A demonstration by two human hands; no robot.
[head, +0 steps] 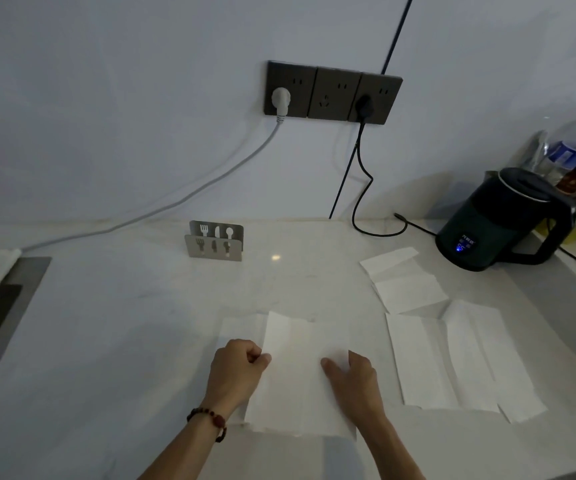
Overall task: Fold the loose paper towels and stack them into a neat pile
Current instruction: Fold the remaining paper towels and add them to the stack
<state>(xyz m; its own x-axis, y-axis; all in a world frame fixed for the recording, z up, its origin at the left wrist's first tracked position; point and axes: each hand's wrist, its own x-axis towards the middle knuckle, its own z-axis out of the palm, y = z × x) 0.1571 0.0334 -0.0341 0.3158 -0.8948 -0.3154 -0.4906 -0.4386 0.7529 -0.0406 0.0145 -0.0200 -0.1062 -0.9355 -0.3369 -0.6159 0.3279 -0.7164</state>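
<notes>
Pale stone counter [141, 323] lies under my hands: my left hand [236, 370], curled, pinches the left edge of the paper towel [297, 375] before me, while my right hand [352, 379] presses flat on it, fingers spread. Two more loose towels [453, 362] lie to the right, a napkin holder [215, 240] and dark kettle [498, 220] beyond.

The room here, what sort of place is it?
Most likely a home kitchen counter: an electric kettle stands plugged in by the wall sockets, and a metal napkin holder cut with fork, knife and spoon shapes sits on the pale stone worktop.
</notes>
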